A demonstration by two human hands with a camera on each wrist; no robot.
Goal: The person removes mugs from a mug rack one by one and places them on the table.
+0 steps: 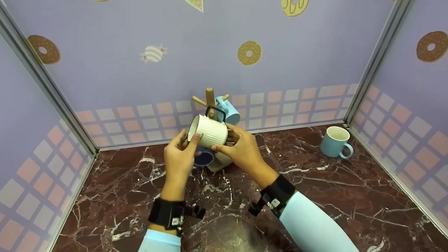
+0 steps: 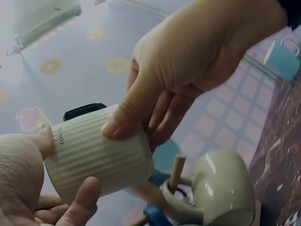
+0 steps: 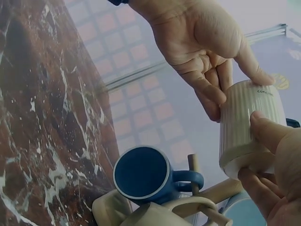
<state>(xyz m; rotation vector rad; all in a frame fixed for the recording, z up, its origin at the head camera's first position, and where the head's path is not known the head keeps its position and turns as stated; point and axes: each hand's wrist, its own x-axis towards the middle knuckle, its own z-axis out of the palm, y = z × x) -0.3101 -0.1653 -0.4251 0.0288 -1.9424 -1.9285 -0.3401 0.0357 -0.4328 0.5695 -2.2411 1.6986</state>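
Evidently, the white mug (image 1: 212, 131) is held sideways in front of the stand (image 1: 210, 96): its mouth end is gripped by the fingers of the left hand (image 1: 179, 155), its base by those of the right hand (image 1: 243, 146), perhaps so the black handle (image 1: 216, 109) is left free on top. What it contains cannot be told. Behind, a navy mug (image 3: 141, 172), beige mug (image 2: 223, 186) and sky-blue mug (image 1: 230, 112) are hung by their handles, hence their slant. Farther right, a blue mug (image 1: 331, 146) is stood upright; only pale lining is seen inside.

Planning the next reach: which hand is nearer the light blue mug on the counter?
Right: the right hand is left of the light blue mug, on the cream mug; the left hand sits farther left.
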